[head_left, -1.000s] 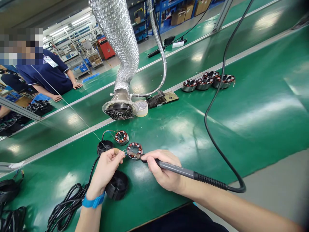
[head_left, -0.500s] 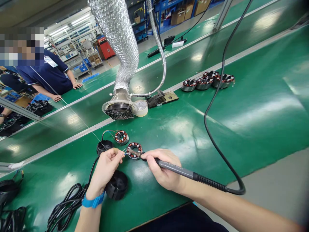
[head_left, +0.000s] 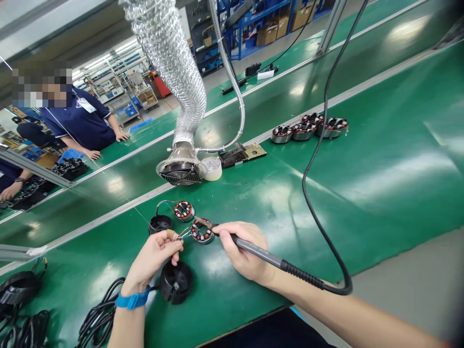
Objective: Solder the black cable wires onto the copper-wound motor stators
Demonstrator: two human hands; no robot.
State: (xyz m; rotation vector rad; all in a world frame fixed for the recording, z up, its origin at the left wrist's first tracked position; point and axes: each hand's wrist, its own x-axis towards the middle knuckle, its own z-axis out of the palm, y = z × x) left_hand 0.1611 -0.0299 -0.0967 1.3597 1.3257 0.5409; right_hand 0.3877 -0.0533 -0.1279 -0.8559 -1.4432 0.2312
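Observation:
My right hand (head_left: 246,251) grips a soldering iron (head_left: 259,252) like a pen, its tip over the far rim of a copper-wound motor stator (head_left: 203,237). Between the thumb and fingers of my left hand (head_left: 157,253) are thin coloured lead wires (head_left: 185,234), blue and yellow among them, reaching toward that stator. Just beyond lies a second stator (head_left: 184,210), wired toward a black round housing (head_left: 159,223) partly behind my left hand. Below the left hand sits an open black cup-shaped housing (head_left: 176,284). Whether the tip touches the stator, I cannot tell.
A fume extractor hood (head_left: 181,171) hangs over the bench beside a tape roll (head_left: 213,169) and an iron stand (head_left: 241,155). Several stators (head_left: 303,130) stand farther right. Black cable coils (head_left: 99,309) lie at left. A co-worker (head_left: 87,121) stands across the bench.
My left hand has drawn slightly left and down, and the coloured wires now show more plainly. The iron's tip has shifted up to the stator's far rim. The view has tilted slightly.

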